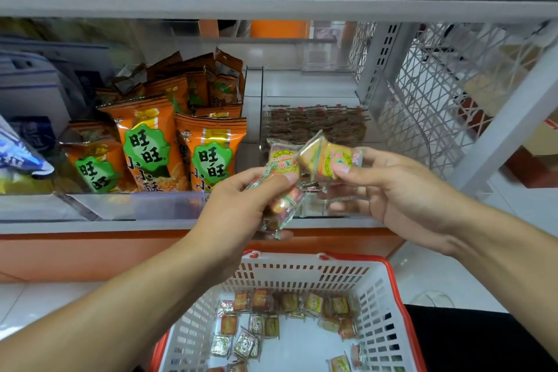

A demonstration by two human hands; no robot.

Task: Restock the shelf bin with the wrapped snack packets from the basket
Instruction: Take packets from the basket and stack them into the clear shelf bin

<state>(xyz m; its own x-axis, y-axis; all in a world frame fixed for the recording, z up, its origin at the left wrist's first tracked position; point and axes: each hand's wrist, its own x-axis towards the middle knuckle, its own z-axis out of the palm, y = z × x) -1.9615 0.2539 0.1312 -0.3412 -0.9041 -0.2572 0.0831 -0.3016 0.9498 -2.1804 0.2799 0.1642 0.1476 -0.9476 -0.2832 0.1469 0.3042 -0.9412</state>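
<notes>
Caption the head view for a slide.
Both hands hold wrapped snack packets before the clear shelf bin, above the basket.

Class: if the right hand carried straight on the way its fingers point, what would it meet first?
Probably the packets gripped by the left hand; the right hand points leftward at them, though depth is unclear.

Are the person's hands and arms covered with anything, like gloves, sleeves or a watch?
No. Both hands, the left hand and the right hand, are bare, without gloves or rings that I can see. Both forearms are uncovered to the picture's edge: no sleeves, watch or wristband show.
</notes>
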